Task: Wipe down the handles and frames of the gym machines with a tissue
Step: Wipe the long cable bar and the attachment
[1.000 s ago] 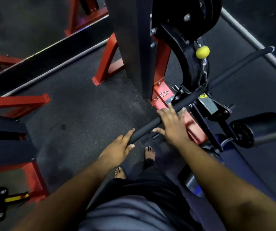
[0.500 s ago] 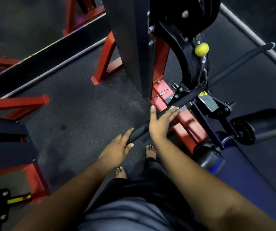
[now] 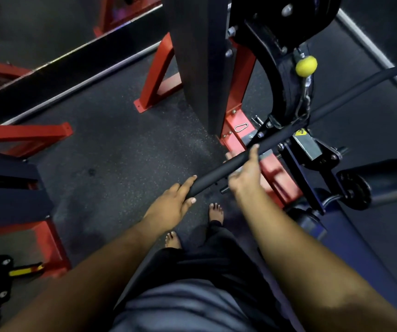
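Head camera looks down at my two bare arms and a long black bar on a gym machine. My left hand holds the near end of the bar; the thumb and fingers curl around its tip. My right hand sits a bit farther along the same bar. Its thumb lies on top and the fingers wrap under, with something pale between palm and bar. It may be the tissue, but it is too blurry for me to tell.

The bar runs up and to the right, under a black pulley arm with a yellow ball hanging by a chain. A red frame stands just behind the bar, next to a tall dark post. A black roller pad is at the right edge. My bare feet stand on the dark rubber floor, near the bar's close end. More red frames sit on the left side.
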